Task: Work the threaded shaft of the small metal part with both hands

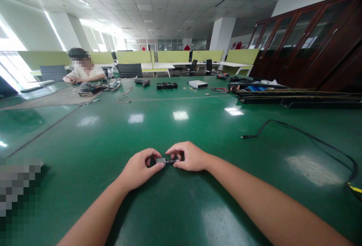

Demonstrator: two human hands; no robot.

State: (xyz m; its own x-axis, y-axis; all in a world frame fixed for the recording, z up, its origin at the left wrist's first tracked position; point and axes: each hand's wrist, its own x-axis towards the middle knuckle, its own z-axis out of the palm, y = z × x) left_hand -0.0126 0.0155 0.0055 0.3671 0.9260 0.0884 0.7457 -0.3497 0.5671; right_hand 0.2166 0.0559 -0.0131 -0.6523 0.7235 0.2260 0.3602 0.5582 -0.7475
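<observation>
A small part [160, 161] lies level between my two hands, low over the green table. It has a silvery cylinder on the left and a dark ribbed shaft with a thin tip on the right; it resembles a small motor, but its exact kind is unclear. My left hand [138, 167] grips the cylinder between thumb and curled fingers. At the tip, my right hand [192, 157] has its thumb against the shaft and its fingers bent around that end. The right fingertips partly cover the tip.
Right of my hands, a black cable [294, 126] curves over the green table [118, 133]. Long black rails [311, 99] lie at the back right. A white box [197, 84], black connected pieces [167, 86] and a power drill [142, 83] stand farther back. Another person [87, 73] sits far left.
</observation>
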